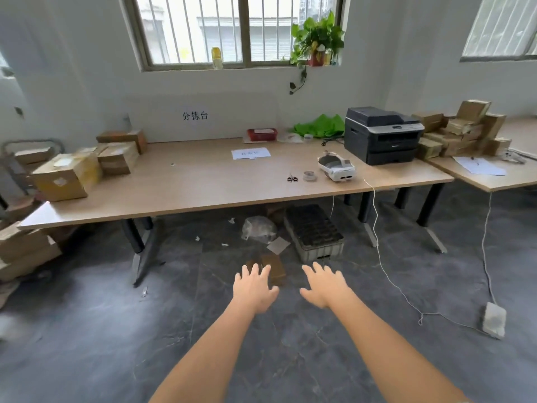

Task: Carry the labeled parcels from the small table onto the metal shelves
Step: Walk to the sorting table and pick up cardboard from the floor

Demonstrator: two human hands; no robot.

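a parcel sorting room: long table (203,184) with stacked cardboard boxes (66,175), printer (383,135), tape (309,175)

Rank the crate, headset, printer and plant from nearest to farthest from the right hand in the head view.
From the right hand:
1. Crate, on the floor under the table, just ahead.
2. Headset, on the table's front right.
3. Printer, farther back, to the right.
4. Plant, on the windowsill.

- White walls (72,68) enclose the room, daylit through a barred window (238,27).
- A potted plant (316,39) sits on the sill.
- A long wooden desk (203,181) on black legs stands against the wall.
- The floor (116,330) is dark grey marbled tile.
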